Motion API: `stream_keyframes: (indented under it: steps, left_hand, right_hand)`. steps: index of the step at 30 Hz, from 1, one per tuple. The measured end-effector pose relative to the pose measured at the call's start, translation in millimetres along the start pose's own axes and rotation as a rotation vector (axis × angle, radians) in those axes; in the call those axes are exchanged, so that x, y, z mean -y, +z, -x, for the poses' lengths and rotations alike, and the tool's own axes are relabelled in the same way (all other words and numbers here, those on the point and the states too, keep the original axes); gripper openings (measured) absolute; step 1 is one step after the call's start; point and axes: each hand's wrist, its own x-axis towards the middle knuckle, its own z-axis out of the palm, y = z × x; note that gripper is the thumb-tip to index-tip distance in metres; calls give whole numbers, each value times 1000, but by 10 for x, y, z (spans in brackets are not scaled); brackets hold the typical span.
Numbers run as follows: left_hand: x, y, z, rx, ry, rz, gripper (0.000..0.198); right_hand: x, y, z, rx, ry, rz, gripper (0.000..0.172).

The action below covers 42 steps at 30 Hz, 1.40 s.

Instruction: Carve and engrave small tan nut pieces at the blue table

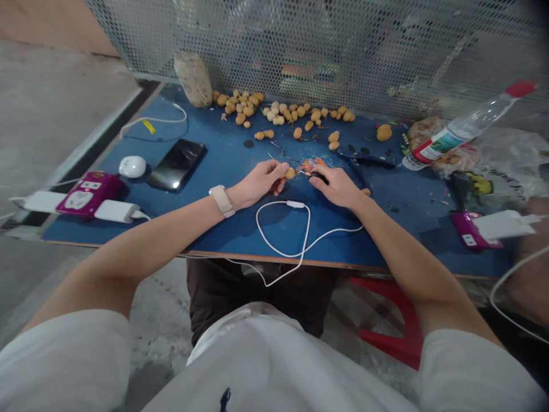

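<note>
My left hand (262, 181), with a pale watch band on its wrist, pinches a small tan round piece (290, 173) over the blue tabletop (240, 229). My right hand (337, 186) is closed on a small dark tool (318, 177) whose tip meets an orange-and-blue bit (312, 165) right next to the tan piece. Both hands rest near the table's middle. A white earphone cable (291, 229) loops on the table just below them.
Several tan round pieces (278, 111) lie along the far edge by a perforated metal screen (326, 51). A black phone (176, 164), white case (132, 166) and magenta power strip (88, 193) sit left. A tipped bottle (467, 127), plastic bags (510, 163) and another magenta strip (472, 230) lie right.
</note>
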Motion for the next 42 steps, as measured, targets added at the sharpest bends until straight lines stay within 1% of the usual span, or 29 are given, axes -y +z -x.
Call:
stream_keyframes:
  steps: [8,15,21,25,31,35,42]
  left_hand:
    - [-13,9,7,-12,-7,2,44]
    - [-19,13,16,-24,-13,6,41]
    - [-40,21,28,-17,-22,13,37]
    - [-74,50,42,-35,-41,6,35]
    - [-81,52,47,-35,-44,13,33]
    - [-38,26,28,-22,-24,31,34]
    - [-19,20,19,-21,-17,14,33]
  right_hand:
    - [15,-15,6,28,14,1,109]
    - [-11,2,6,11,-10,-15,109]
    - [-32,5,8,25,4,-10,109]
    - [-21,6,6,18,10,-14,110]
    - [-41,2,7,21,2,-18,104]
    - [-51,-2,15,37,5,-12,106]
    - [-23,7,8,13,-3,6,110]
